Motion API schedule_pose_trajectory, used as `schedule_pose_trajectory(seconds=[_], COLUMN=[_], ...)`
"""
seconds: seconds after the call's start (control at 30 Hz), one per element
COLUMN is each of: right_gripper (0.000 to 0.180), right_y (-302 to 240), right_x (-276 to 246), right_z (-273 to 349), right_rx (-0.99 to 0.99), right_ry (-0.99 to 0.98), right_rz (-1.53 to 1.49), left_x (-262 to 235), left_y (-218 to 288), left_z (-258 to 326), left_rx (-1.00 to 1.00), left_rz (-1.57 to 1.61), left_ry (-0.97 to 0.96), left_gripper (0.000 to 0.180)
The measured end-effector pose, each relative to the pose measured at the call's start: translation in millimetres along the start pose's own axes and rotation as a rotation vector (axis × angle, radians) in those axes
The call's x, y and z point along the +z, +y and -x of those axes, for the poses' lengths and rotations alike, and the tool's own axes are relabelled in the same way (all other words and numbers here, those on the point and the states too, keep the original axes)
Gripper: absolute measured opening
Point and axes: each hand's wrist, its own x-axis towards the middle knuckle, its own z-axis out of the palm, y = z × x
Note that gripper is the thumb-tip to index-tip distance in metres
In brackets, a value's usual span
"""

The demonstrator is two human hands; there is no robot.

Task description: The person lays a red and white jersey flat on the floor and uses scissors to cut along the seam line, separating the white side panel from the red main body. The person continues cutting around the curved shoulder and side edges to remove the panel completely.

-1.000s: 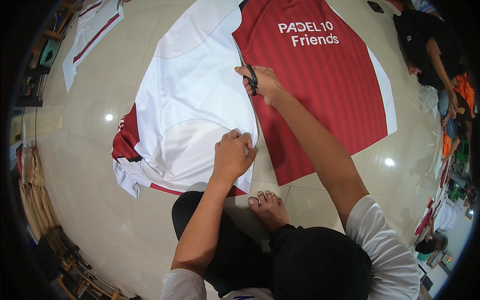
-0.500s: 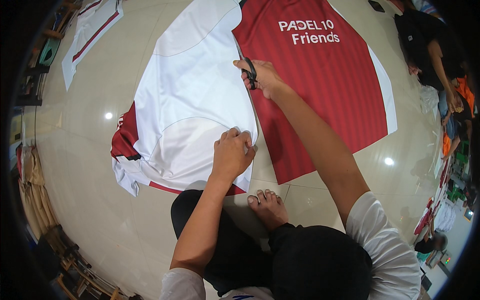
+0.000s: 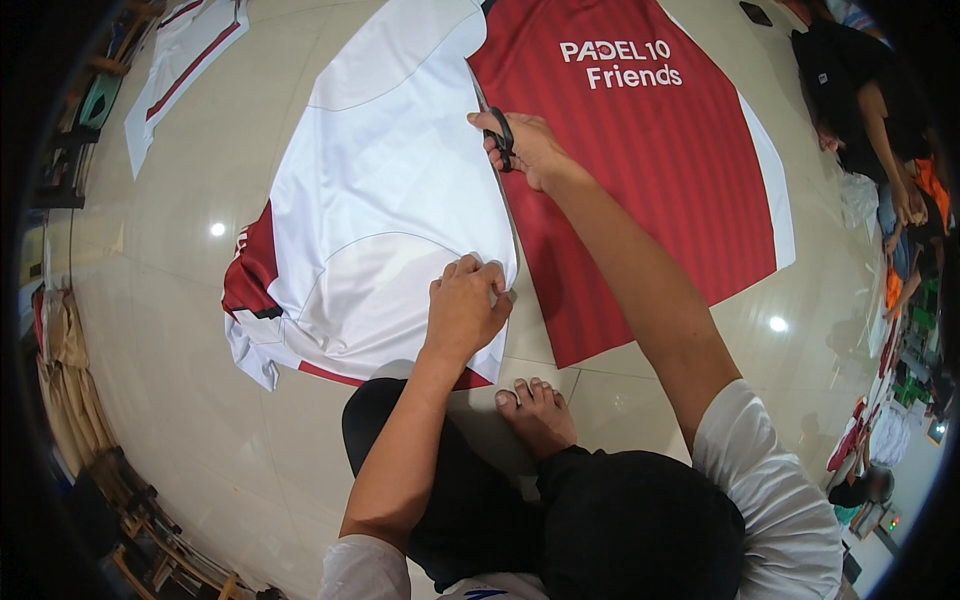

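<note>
My right hand (image 3: 533,152) is closed round the black handles of a pair of scissors (image 3: 503,138). Their blades point away from me, into the gap between two parts of printed fabric. To the left of that gap spreads white fabric (image 3: 390,185), with red parts at its lower left corner and near edge. On the right lies a red striped panel (image 3: 650,210) with white lettering and a white border. My left hand (image 3: 465,308) pinches the white fabric's right edge, closer to me, with the fingers curled on it.
Shiny tiles form the floor (image 3: 170,330) under the fabric. My bare foot (image 3: 538,415) rests just short of the fabric's near edge. Another white piece with a red stripe (image 3: 190,75) lies far left. At the right sits a person in black (image 3: 840,90), near a dark phone-like object (image 3: 754,13).
The scissors and my right hand have shifted slightly away from me, and more of the blades shows in the gap. My left hand has stayed in place on the white edge.
</note>
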Motion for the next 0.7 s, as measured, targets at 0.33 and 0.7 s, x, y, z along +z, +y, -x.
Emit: schedule_pose_trajectory(seconds=[0.33,0.7], right_gripper=[0.040,0.038], right_y=[-4.4,-5.1], right_x=[5.2,2.5], right_z=[-1.7,-9.6], right_rx=[-0.010,-0.011], right_ry=[0.009,0.015], right_rz=[0.001,-0.012], left_x=[-2.1,-1.2], left_y=[0.7,0.3], left_z=[-0.9,-1.1], left_rx=[-0.010,-0.017], left_rz=[-0.001,0.009], left_ry=[-0.019,-0.022], left_gripper=[0.016,0.018])
